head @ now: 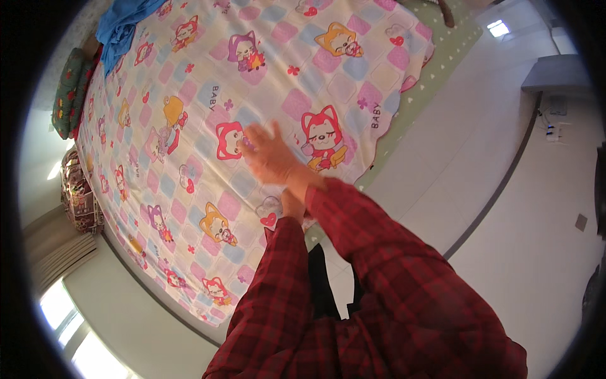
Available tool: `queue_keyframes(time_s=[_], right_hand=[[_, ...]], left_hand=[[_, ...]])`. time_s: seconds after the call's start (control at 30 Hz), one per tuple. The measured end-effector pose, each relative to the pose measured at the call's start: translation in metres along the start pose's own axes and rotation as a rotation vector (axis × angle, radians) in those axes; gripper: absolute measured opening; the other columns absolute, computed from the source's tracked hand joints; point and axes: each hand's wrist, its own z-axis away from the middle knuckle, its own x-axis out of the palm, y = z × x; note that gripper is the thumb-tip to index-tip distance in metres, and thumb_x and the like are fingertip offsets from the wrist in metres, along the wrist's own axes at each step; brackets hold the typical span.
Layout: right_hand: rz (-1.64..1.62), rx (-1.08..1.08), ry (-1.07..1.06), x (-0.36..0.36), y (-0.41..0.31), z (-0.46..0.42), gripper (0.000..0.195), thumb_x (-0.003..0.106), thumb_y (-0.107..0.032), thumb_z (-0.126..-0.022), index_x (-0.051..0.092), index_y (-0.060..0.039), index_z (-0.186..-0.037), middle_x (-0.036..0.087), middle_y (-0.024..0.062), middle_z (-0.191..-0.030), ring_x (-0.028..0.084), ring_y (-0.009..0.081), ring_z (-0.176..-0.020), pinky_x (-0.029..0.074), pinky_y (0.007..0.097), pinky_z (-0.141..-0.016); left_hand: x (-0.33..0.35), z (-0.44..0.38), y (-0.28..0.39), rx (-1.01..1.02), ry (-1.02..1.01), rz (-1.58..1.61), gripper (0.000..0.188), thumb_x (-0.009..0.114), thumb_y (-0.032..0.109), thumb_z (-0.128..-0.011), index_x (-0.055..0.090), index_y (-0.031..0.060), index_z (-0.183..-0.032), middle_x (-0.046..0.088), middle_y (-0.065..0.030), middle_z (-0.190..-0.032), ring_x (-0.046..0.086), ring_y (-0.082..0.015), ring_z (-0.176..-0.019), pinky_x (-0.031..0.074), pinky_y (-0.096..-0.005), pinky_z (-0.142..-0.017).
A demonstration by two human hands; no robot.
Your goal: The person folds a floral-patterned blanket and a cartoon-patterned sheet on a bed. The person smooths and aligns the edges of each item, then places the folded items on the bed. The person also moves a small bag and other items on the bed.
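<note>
A pale sheet [279, 104] printed with cartoon foxes, hearts and pink and blue squares is spread out before me, with light creases. My right hand [267, 154] is over it, palm down with fingers apart, beside a red fox head; it holds nothing. My left hand [292, 206] is at the near edge of the sheet, close under the right wrist. Its fingers are largely hidden, so whether it grips the cloth cannot be made out.
Green cloth with white hearts [447, 61] shows beyond the sheet's right edge. A bunched blue cloth [118, 35] lies at the far left corner, near a folded green floral bundle [68, 94]. A patterned brown bundle [79, 194] sits by the wall. Pale tiled floor [426, 175] runs along the right.
</note>
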Motion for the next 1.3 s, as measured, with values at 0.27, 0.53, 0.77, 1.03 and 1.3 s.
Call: queue_keyframes(time_s=[0.27, 0.53, 0.77, 1.03, 1.3], right_hand=[[0.483, 0.820, -0.277, -0.129, 0.212, 0.246, 0.031, 0.058, -0.016, -0.081, 0.064, -0.0055, -0.110, 0.059, 0.0196, -0.117, 0.056, 0.0348, -0.111, 0.046, 0.0460, -0.088], [0.433, 1.170, 0.390, -0.177, 0.195, 0.251, 0.036, 0.062, -0.010, -0.074, 0.059, 0.0059, -0.107, 0.061, 0.0219, -0.106, 0.058, 0.0351, -0.102, 0.045, 0.0417, -0.089], [-0.012, -0.073, 0.063, -0.027, 0.067, 0.001, 0.022, 0.065, -0.011, -0.067, 0.064, -0.0069, -0.089, 0.055, 0.0134, -0.102, 0.048, 0.0315, -0.111, 0.033, 0.0592, -0.095], [0.666, 0.218, -0.275, -0.129, 0.325, 0.085, 0.031, 0.061, -0.020, -0.080, 0.061, -0.0082, -0.108, 0.047, 0.0170, -0.134, 0.042, 0.0397, -0.124, 0.047, 0.0495, -0.089], [0.546, 1.679, -0.169, -0.318, 0.352, 0.330, 0.062, 0.067, -0.031, -0.074, 0.053, 0.0086, -0.119, 0.055, 0.0257, -0.124, 0.056, 0.0299, -0.112, 0.045, 0.0345, -0.095]], left_hand=[[-0.014, -0.005, 0.053, -0.947, -0.241, 0.299, 0.042, 0.069, 0.041, -0.083, 0.056, 0.0048, -0.065, 0.055, -0.0095, -0.050, 0.052, -0.0189, -0.034, 0.038, -0.0289, -0.030], [-0.008, -0.006, 0.043, -0.955, -0.170, 0.342, 0.041, 0.069, 0.038, -0.083, 0.056, 0.0046, -0.062, 0.054, -0.0105, -0.048, 0.049, -0.0190, -0.032, 0.036, -0.0291, -0.029], [-0.007, -0.008, 0.046, -0.955, -0.180, 0.289, 0.037, 0.067, 0.035, -0.086, 0.058, 0.0047, -0.066, 0.051, -0.0035, -0.054, 0.051, -0.0177, -0.034, 0.035, -0.0288, -0.027], [-0.010, -0.010, 0.049, -0.987, -0.190, 0.252, 0.042, 0.067, 0.035, -0.085, 0.054, 0.0045, -0.059, 0.053, -0.0086, -0.049, 0.050, -0.0188, -0.032, 0.035, -0.0288, -0.027], [-0.010, -0.011, 0.047, -1.000, -0.201, 0.232, 0.044, 0.066, 0.037, -0.086, 0.053, 0.0052, -0.059, 0.053, -0.0097, -0.047, 0.050, -0.0195, -0.032, 0.036, -0.0291, -0.027]])
